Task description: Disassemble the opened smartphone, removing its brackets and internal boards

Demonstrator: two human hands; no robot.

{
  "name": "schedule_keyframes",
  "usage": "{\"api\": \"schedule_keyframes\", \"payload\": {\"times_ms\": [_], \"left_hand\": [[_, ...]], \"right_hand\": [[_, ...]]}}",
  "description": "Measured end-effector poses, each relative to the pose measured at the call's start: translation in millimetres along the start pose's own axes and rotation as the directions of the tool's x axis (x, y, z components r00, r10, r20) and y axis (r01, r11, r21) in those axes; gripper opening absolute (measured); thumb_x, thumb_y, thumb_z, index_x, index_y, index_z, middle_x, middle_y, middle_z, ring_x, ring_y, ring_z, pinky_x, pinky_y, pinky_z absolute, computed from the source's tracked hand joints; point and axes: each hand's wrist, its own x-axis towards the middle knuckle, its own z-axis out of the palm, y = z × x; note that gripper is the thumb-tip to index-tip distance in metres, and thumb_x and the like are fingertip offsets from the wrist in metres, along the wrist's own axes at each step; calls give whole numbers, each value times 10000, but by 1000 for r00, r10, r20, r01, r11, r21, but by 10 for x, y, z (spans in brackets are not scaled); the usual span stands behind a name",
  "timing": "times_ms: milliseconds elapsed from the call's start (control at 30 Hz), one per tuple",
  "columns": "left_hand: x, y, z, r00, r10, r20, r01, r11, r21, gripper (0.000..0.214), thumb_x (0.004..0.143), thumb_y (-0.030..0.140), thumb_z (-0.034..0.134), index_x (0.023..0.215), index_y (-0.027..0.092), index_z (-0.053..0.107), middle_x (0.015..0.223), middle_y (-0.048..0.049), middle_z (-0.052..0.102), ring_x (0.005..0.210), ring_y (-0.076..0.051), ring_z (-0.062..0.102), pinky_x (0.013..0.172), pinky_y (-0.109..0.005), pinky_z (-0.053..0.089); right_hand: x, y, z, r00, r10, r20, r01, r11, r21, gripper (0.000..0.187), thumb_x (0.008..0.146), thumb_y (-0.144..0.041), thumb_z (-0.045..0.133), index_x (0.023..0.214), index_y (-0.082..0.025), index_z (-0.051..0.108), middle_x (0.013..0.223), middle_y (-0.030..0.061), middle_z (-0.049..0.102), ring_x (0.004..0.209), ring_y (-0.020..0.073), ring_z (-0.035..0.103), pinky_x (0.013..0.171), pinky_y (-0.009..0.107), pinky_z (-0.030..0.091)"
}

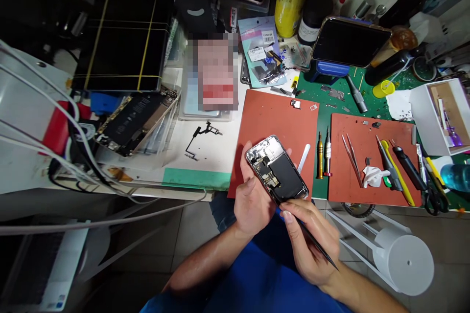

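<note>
My left hand cradles an opened smartphone from below and the left side, its fingers wrapped round the frame. The phone's inside faces up, with a black battery, a circuit board and silvery metal at its upper end. My right hand pinches a slim black pointed tool at the phone's lower edge. The tool's tapered end points back toward my right forearm; its working end is hidden by my fingers and the phone. Beneath the phone lies a reddish-brown mat, with a flat metal strip on it.
Two screwdrivers lie right of the mat. A second mat carries tweezers, a crumpled tissue and several hand tools. Left are a loose flex cable and another opened phone. White cables hang at the left.
</note>
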Motion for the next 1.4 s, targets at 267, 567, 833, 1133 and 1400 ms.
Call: {"api": "schedule_keyframes", "payload": {"times_ms": [267, 567, 833, 1133, 1400], "left_hand": [[-2, -60, -16, 999, 35, -12, -34, 997, 62, 788, 959, 230, 579, 1644, 476, 278, 1598, -32, 575, 1479, -351, 536, 1233, -659, 375], [6, -79, -62, 997, 56, 46, -58, 997, 55, 903, 915, 143, 593, 1666, 468, 210, 1597, -48, 572, 1492, -367, 517, 1249, -691, 335], [-4, -69, -68, 996, 67, 65, -75, 989, 128, 985, 812, 137, 657, 1641, 481, 250, 1618, -44, 535, 1508, -415, 485, 1232, -708, 360], [8, -47, -88, 992, 21, 123, -39, 988, 149, 959, 781, 159, 656, 1615, 458, 289, 1595, -54, 549, 1528, -426, 452, 1201, -714, 401], [-6, -39, -96, 984, -29, 173, 7, 992, 123, 990, 796, 131, 618, 1635, 463, 211, 1635, -51, 510, 1543, -415, 433, 1174, -700, 435]], "right_hand": [[258, 26, -211, 999, -17, 27, 18, 999, -31, 292, 936, 13, 663, 1129, -196, 728, 956, 63, 758, 842, 182, 728, 746, 315, 602], [330, -11, -191, 994, -86, 71, 91, 993, -73, 318, 927, 53, 648, 1148, -164, 718, 956, 81, 754, 862, 181, 721, 783, 323, 609], [377, -49, -183, 990, -72, 122, 86, 989, -116, 287, 947, 20, 639, 1154, -164, 714, 956, 87, 750, 867, 188, 712, 784, 334, 600], [530, 126, -371, 855, 480, 195, -516, 820, 246, 100, 968, -327, 772, 976, -230, 795, 838, 24, 739, 702, 140, 674, 626, 261, 533], [649, 200, -447, 753, 557, 350, -657, 669, 348, 195, 943, -394, 805, 912, -202, 792, 760, 32, 724, 676, 132, 649, 615, 252, 501]]}}
